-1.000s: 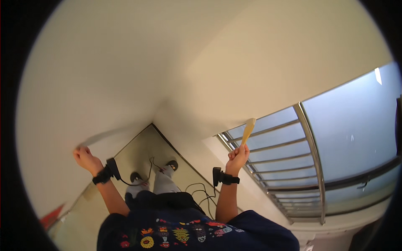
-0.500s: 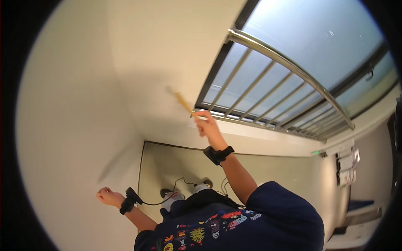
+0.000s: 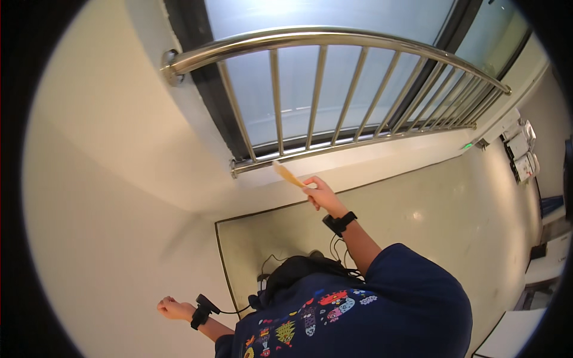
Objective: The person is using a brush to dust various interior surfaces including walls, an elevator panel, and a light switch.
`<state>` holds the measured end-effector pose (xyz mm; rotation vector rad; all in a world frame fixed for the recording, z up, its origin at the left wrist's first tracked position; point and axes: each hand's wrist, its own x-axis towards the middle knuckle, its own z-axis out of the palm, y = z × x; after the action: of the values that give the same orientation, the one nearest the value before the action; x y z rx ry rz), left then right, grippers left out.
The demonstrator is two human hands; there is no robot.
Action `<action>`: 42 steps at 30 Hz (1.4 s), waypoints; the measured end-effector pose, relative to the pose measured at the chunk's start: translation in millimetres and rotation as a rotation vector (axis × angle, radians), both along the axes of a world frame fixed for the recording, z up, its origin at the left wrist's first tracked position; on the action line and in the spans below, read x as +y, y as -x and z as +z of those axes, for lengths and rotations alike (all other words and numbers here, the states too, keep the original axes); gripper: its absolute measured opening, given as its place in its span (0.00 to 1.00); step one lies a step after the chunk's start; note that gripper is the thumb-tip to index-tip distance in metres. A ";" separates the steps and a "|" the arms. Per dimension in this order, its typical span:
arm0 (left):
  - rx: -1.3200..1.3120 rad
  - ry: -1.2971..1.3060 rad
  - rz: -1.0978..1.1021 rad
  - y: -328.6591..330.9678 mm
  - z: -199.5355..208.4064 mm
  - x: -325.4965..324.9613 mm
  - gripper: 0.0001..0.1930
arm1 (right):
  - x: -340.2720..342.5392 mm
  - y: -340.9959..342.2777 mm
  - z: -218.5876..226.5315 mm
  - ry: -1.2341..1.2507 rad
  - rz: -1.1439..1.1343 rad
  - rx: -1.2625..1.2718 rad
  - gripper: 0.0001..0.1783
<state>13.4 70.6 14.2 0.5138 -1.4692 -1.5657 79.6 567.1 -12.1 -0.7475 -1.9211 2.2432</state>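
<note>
My right hand [image 3: 321,194] is closed around the thin end of a slim yellow tool [image 3: 288,174]. This tool widens to a pale, blurred tip, much like a small brush, but its exact kind is unclear. The tip points up and to the left, just in front of the lower rail of a metal railing [image 3: 322,37]; I cannot tell whether it touches. At the lower left, my left hand [image 3: 173,308] is held in a loose fist beside the pale wall, with nothing visible in it. Black straps with small boxes and cables sit on both wrists.
Behind the railing is a dark-framed frosted window [image 3: 334,77]. A white wall [image 3: 107,197] rises on the left, meeting the floor [image 3: 412,209] along a dark skirting line. White boxes [image 3: 522,152] hang on the wall at far right, near furniture.
The view has turned, bringing the railing and window further left and nearer the middle. My right hand, still holding the yellow tool, appears lower and further right; the left hand appears lower.
</note>
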 end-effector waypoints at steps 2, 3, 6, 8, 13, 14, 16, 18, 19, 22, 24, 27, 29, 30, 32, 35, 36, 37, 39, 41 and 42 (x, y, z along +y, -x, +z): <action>0.011 0.056 -0.028 -4.9 8.4 20.3 0.10 | 25.3 -34.0 -7.2 -0.023 -0.046 -0.035 0.10; 0.024 0.028 -0.098 -4.2 13.2 38.1 0.10 | 35.9 -52.4 -10.9 -0.030 -0.065 -0.067 0.11; 0.036 -0.014 -0.269 -5.3 33.9 99.1 0.11 | 59.2 -100.4 -10.9 -0.031 -0.101 -0.142 0.13; 0.025 0.000 -0.342 1.8 27.9 146.6 0.11 | 76.4 -119.4 -18.5 -0.058 -0.126 -0.224 0.14; 0.049 0.031 -0.617 1.4 37.4 235.6 0.10 | 91.6 -198.4 -29.3 -0.012 -0.317 -0.234 0.14; 0.060 0.012 -0.665 2.9 37.2 251.4 0.10 | 95.6 -211.3 -30.5 -0.007 -0.363 -0.237 0.14; 0.057 -0.001 -0.745 -6.2 37.6 271.7 0.10 | 92.3 -248.1 -32.4 0.013 -0.430 -0.245 0.14; 0.085 0.041 -0.830 -14.9 40.8 292.5 0.10 | 89.7 -280.3 -31.4 0.028 -0.492 -0.245 0.14; 0.087 0.040 -0.862 -15.8 41.4 307.5 0.10 | 91.3 -291.6 -31.9 0.032 -0.529 -0.250 0.14; 0.088 0.051 -0.974 -21.7 44.8 352.3 0.10 | 92.9 -321.1 -38.1 0.057 -0.640 -0.253 0.14; 0.095 0.009 -1.045 -29.9 45.2 378.5 0.10 | 90.3 -338.4 -42.9 0.081 -0.702 -0.252 0.14; 0.121 0.020 -1.159 -21.9 33.7 404.4 0.11 | 85.7 -353.8 -46.3 0.092 -0.772 -0.279 0.14; 0.147 0.028 -1.187 -13.3 31.5 425.6 0.12 | 88.1 -353.4 -41.0 0.104 -0.778 -0.301 0.13; 0.150 -0.008 -1.201 -17.3 30.7 438.5 0.12 | 89.1 -353.9 -41.6 0.109 -0.783 -0.304 0.13; 0.156 -0.048 -1.253 -7.3 21.0 450.9 0.12 | 95.5 -349.3 -42.4 0.092 -0.718 -0.340 0.12; 0.109 -0.059 -1.242 6.4 23.5 473.6 0.13 | 114.8 -325.9 -42.9 0.104 -0.656 -0.349 0.12; 0.099 -0.064 -1.236 12.2 24.7 477.7 0.13 | 120.9 -316.8 -47.0 0.101 -0.650 -0.360 0.12; 0.077 -0.078 -1.248 16.0 28.7 483.8 0.13 | 133.6 -305.7 -53.1 0.100 -0.610 -0.382 0.12; 0.049 -0.101 -1.239 25.5 29.4 490.6 0.13 | 158.2 -279.9 -65.6 0.087 -0.551 -0.414 0.13; 0.007 -0.060 -1.215 38.1 25.9 488.1 0.13 | 175.3 -248.9 -78.3 0.116 -0.438 -0.432 0.13; -0.003 -0.065 -1.199 43.2 26.3 484.0 0.13 | 182.4 -232.4 -85.0 0.111 -0.422 -0.444 0.13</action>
<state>-29.8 554.6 40.5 -0.4654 -1.8416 -2.4847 312.0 749.5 -97.1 -1.6087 -1.5826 2.0479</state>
